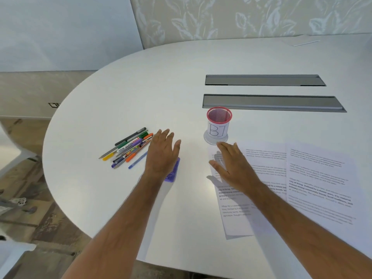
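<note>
A pile of several coloured pens [128, 148] lies on the white table [141, 87] left of centre. My left hand [163, 154] hovers flat just right of the pens, fingers straight, over a purple object [173, 172] that it partly hides. A red mesh pen cup [219, 123] with a white label reading "BI" stands upright behind my hands. My right hand [231, 164] is flat with spread fingers above the left edge of a printed sheet [235, 210]. Neither hand holds anything.
More printed sheets [318, 178] overlap to the right. Two grey recessed trays [271, 102] are set into the tabletop behind the cup. The table's curved edge runs along the left and front, with floor beyond it. A pale paper [302, 42] lies at the far right.
</note>
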Demonstrator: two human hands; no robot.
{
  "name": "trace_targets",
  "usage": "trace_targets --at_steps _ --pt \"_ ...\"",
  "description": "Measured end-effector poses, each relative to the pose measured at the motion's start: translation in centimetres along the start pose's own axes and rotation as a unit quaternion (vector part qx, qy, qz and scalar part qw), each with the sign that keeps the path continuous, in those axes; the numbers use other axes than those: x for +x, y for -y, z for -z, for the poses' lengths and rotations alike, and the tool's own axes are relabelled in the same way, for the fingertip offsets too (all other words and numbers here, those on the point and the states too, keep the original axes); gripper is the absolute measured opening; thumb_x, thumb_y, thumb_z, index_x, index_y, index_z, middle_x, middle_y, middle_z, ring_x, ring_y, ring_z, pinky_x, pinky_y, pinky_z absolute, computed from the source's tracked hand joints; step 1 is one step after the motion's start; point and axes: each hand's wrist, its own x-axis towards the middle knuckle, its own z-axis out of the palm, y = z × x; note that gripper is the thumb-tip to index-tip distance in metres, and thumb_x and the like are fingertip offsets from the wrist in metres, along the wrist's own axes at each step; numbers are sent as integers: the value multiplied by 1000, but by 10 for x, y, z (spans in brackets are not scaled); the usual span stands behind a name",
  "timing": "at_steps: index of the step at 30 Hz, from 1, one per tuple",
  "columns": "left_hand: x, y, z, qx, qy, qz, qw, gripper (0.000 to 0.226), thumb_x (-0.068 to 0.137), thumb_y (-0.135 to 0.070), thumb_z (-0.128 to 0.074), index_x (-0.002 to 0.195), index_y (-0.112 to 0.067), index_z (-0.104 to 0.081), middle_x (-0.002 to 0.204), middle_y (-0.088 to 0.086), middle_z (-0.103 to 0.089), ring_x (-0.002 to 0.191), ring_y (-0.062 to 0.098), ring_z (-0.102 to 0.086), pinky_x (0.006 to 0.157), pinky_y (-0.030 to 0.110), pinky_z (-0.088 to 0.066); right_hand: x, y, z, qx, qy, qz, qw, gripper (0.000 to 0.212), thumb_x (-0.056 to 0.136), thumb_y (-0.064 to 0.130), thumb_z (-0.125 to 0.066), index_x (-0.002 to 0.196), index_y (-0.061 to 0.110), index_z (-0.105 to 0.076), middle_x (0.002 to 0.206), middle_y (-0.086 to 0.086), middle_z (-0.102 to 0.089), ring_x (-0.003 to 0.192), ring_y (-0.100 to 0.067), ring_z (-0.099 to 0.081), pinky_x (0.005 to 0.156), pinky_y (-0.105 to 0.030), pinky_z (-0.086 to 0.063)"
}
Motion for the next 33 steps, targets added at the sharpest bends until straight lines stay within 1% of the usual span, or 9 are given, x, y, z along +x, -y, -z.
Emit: trace_targets --at_steps 4,9,11,13,16,21,24,27,33 --pt "4 25 7 -4 -1 16 1000 48 111 -29 -51 148 0 -57 160 20 -49 154 39 -35 129 48 -21 13 22 -13 14 13 16 1000 69 105 44 -60 155 -2 -44 160 -18 -49 151 -34 -41 131 -46 -17" --pt "3 60 11 -3 -34 17 999 41 106 -18 -61 138 7 -63 149 27 -59 144 43 -49 123 53 -32 28 41 -28 21 36 30 999 71 107 49 -52 160 3 -38 167 -13 -42 156 -28 -34 133 -46 -14" --pt "1 75 11 11 -23 30 999 46 107 -24 -59 143 4 -59 153 24 -56 147 43 -44 125 51 -29 35 48 -32 22 42 34 998 71 108 49 -50 161 4 -37 168 -12 -41 157 -27 -33 133 -45 -13" --pt "-2 88 8 30 -6 48 998 59 107 -34 -57 152 3 -49 159 23 -49 152 43 -37 127 52 -26 41 54 -36 26 44 39 998 70 108 49 -49 161 4 -38 168 -12 -41 157 -26 -34 133 -43 -12" --pt "-6 106 2 62 33 75 995 80 106 -55 -48 162 0 -30 171 19 -31 160 38 -21 131 51 -16 52 66 -40 28 50 52 997 69 109 49 -47 160 4 -38 168 -12 -41 156 -25 -35 133 -42 -12" --pt "-12 131 -6 117 55 93 987 99 99 -73 -35 166 -1 -17 176 16 -16 162 35 -12 132 53 -8 71 85 -45 42 66 80 994 65 111 44 -44 161 3 -38 169 -12 -40 158 -25 -33 134 -43 -9" --pt "-12 140 -8 119 69 101 985 101 99 -76 -29 167 -4 -10 177 13 -9 164 32 -5 132 52 -3 82 99 -50 49 88 97 990 68 110 50 -38 163 6 -37 170 -9 -38 160 -23 -29 134 -43 -8" --pt "-10 145 -10 118 86 103 984 99 100 -75 -25 168 -7 -7 178 11 -5 164 31 -1 132 52 -1 93 112 -55 51 118 106 986 74 107 59 -30 164 11 -37 171 -5 -37 161 -20 -27 133 -38 -4" --pt "-6 155 -14 125 87 104 983 89 104 -66 -30 167 -6 -12 177 13 -11 163 35 -7 131 55 -5 111 130 -69 44 153 124 979 72 109 60 -31 164 14 -36 172 -3 -36 161 -19 -26 130 -33 -2"
